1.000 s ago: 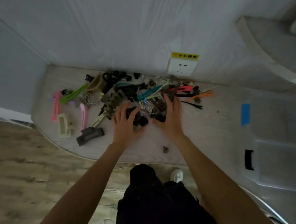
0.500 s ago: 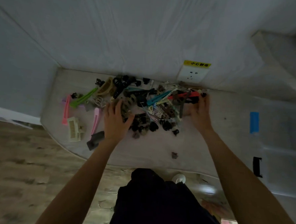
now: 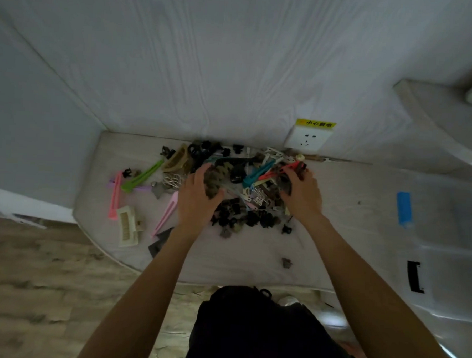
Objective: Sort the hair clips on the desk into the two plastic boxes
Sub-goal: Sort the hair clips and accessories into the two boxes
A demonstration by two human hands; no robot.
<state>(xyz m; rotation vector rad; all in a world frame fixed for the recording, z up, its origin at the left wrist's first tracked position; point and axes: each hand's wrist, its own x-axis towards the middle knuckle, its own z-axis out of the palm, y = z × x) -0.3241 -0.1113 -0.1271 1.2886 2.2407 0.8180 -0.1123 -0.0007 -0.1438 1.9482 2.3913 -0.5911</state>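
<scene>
A heap of hair clips (image 3: pixel 257 173) lies on the pale desk (image 3: pixel 241 255) against the wall, with small black claw clips (image 3: pixel 237 217) along its near side. My left hand (image 3: pixel 197 197) curls round a grey-brown claw clip (image 3: pixel 215 179) at the heap's left. My right hand (image 3: pixel 303 194) rests on the heap's right edge, fingers bent over dark clips beside a red clip (image 3: pixel 290 165). Two clear plastic boxes stand at the right: the far box (image 3: pixel 447 195) and the near box (image 3: pixel 459 286).
Loose clips lie to the left: a green one (image 3: pixel 143 175), a pink one (image 3: pixel 115 194), a cream one (image 3: pixel 127 226), another pink one (image 3: pixel 169 212). One small clip (image 3: pixel 286 262) sits alone near the desk's front edge. A wall socket (image 3: pixel 308 138) is behind the heap.
My left hand has moved up onto the grey-brown claw clip and closed round it. My right hand shifted from the heap's middle to its right edge and drew in slightly.
</scene>
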